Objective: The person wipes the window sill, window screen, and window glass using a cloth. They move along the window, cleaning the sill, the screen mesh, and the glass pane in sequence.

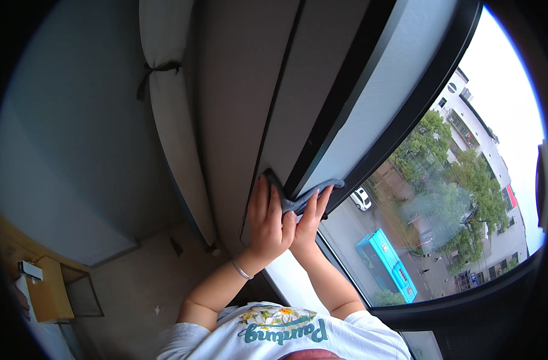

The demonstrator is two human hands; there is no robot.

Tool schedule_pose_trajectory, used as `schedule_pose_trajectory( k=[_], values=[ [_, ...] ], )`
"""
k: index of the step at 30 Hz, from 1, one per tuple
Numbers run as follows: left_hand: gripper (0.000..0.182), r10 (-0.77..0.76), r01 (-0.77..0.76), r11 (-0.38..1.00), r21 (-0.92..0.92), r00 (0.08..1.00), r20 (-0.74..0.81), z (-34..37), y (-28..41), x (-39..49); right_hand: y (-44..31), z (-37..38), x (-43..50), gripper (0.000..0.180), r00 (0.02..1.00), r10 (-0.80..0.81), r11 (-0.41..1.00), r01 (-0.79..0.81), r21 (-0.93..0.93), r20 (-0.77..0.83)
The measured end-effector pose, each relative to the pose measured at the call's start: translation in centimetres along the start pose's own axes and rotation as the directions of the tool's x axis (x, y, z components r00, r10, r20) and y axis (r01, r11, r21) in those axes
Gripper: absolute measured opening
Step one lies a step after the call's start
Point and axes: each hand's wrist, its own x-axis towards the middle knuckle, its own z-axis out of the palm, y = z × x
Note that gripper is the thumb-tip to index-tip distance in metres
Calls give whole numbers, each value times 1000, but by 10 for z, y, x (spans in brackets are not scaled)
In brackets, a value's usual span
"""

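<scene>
A grey-blue cloth (pixel 319 188) is folded around the lower part of a black edge strip (pixel 332 114) beside the window. My left hand (pixel 270 220) lies over the cloth's darker left end, its fingers stretched upward against the grey wall panel (pixel 316 58). On the window side, my right hand (pixel 306 225) presses the cloth with raised fingers against the pale face of the window recess (pixel 382 94). Both wrists nearly meet below the cloth. The part of the cloth under my palms is hidden.
A black window frame (pixel 418 101) curves along the right, with glass (pixel 436 198) overlooking a street. A pale curtain (pixel 175 117), gathered by a dark tie (pixel 163 67), hangs at left. Lower left stands a wooden piece of furniture (pixel 51 292) bearing a small white-topped object (pixel 30 270).
</scene>
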Motion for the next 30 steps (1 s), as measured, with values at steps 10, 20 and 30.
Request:
schedule_pose_trajectory(
  k=[10, 20, 30],
  values=[
    [54, 281, -278, 960, 39, 947, -155, -48, 42, 132, -64, -35, 154, 56, 965, -221, 969, 201, -142, -140],
    [60, 179, -188, 980, -65, 977, -114, -54, 12, 89, -66, -19, 91, 45, 964, -262, 958, 252, -139, -54],
    [58, 344, -359, 932, -53, 920, -188, -58, 38, 188, -74, -20, 193, 53, 931, -265, 959, 226, -174, -252]
  ],
)
